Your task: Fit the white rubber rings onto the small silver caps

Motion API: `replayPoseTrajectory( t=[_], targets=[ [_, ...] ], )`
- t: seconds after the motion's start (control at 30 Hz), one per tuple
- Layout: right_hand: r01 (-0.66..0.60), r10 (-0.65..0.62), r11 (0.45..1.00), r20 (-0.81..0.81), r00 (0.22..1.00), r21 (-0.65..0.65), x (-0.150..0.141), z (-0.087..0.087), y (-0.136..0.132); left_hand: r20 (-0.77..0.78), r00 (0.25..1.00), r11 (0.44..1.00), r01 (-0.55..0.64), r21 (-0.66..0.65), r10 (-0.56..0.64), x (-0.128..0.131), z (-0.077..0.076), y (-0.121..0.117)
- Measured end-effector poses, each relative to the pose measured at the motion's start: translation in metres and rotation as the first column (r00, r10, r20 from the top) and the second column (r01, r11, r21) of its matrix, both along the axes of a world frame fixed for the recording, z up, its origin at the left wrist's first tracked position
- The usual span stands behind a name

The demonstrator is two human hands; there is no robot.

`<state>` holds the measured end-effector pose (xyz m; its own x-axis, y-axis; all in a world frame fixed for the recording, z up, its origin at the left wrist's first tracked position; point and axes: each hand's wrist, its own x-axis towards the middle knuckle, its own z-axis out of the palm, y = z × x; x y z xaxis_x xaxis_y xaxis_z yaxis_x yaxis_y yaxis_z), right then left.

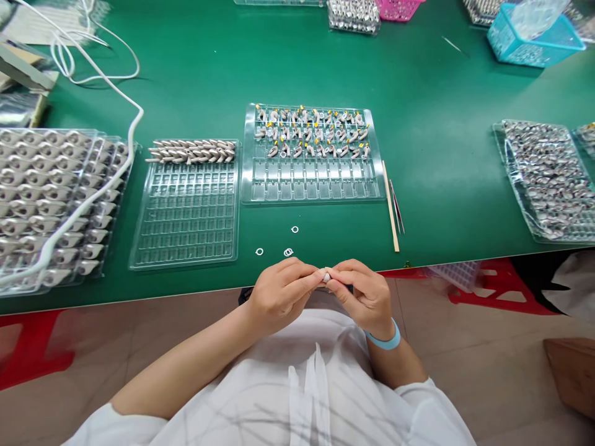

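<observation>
My left hand (279, 291) and my right hand (365, 294) meet at the table's front edge, fingertips pinched together on a small pale metal part (327, 277) held between them. Just beyond the hands lie three small white rings (288, 252) on the green mat. Farther out sits a clear tray (311, 179) whose upper rows hold small metal parts with yellow tips (311, 132). To its left a second clear tray (186, 210) carries one row of grey metal parts (193, 151) along its top edge.
A wooden stick (390, 207) and tweezers (396, 207) lie right of the middle tray. Full trays of grey parts (51, 198) with a white cable (93, 192) across them sit at the left, bagged parts (548, 176) at the right, baskets (534, 37) at the back.
</observation>
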<state>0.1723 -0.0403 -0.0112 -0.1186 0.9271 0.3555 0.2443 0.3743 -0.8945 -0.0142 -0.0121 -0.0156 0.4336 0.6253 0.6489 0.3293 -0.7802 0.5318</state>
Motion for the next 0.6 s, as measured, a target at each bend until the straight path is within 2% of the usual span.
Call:
replayPoseTrajectory(
  t=[0.23, 0.4, 0.6],
  targets=[
    [0.034, -0.041, 0.996, 0.085, 0.996, 0.08, -0.004, -0.0033, -0.0044, -0.021, 1.0, 1.0, -0.016, 0.024, 0.017, -0.002, -0.0013, 0.0003],
    [0.008, -0.016, 0.998, 0.12, 0.993, 0.063, -0.0048, -0.0015, -0.0038, -0.028, 0.999, 0.999, -0.028, 0.018, 0.029, -0.0028, 0.0001, 0.0012],
    [0.043, -0.044, 0.999, 0.045, 0.998, 0.016, -0.0085, 0.0006, -0.0009, -0.025, 0.999, 0.999, -0.035, 0.028, 0.035, -0.0006, 0.0001, 0.0011]
  ],
)
